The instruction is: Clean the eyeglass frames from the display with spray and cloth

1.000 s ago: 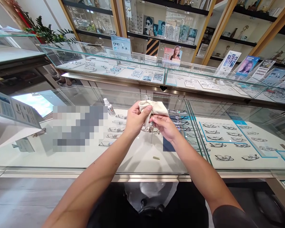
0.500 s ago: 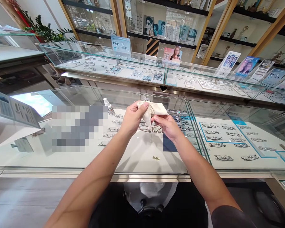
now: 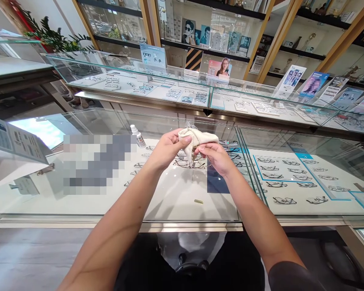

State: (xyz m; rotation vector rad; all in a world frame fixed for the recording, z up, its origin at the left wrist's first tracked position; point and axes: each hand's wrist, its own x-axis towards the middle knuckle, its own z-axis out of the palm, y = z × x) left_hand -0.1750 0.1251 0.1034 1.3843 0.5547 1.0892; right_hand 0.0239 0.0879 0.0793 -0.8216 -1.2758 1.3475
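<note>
Between my two hands, above the glass counter (image 3: 166, 204), is a folded cream cleaning cloth (image 3: 202, 137) with a zigzag edge. My left hand (image 3: 170, 150) is closed on it, thumb pressed on top. My right hand (image 3: 216, 157) is pinched shut beneath the cloth's right end, at a thin-rimmed pair of eyeglasses (image 3: 206, 163) that is mostly hidden and hard to separate from the frames under the glass. A small white spray bottle (image 3: 138, 136) stands left of my hands. Nearer me lies a small gold-coloured bar (image 3: 198, 201).
Rows of eyeglass frames (image 3: 283, 200) lie in the display case to the right. A dark blue panel (image 3: 216, 180) is below my right hand. A sign stand (image 3: 16, 139) is at the left, near a pixelated patch. Another glass showcase (image 3: 133, 83) runs behind.
The cloth has shifted slightly, its right end now lower and folded over towards my right fingers. Both hands keep their grip; the view has moved a little.
</note>
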